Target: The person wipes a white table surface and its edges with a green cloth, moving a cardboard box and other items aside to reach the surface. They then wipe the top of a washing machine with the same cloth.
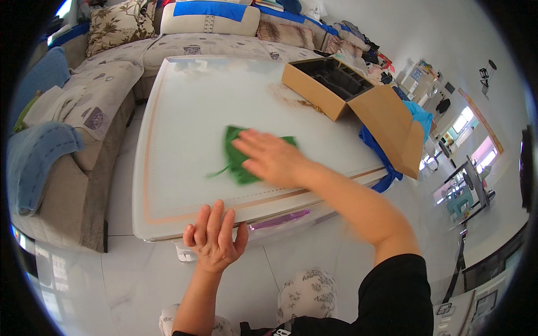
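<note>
A green cloth (236,161) lies spread on the white tabletop (189,109), with a thin loose cord trailing from its left side. My right hand (271,157) presses down on this cloth with the palm flat, holding it against the surface. Both the hand and the cloth are motion-blurred, and the hand hides the cloth's middle. At the near edge of the table rests my left hand (216,235), palm towards the table's rim and fingers apart, with nothing in it.
An opened cardboard box (317,94) with a black insert stands at the table's far right, its lid hanging over the edge. Blue fabric (380,161) lies under that lid. A purple strip (279,219) shows at the table's front side. A sofa (105,168) wraps the left and far sides.
</note>
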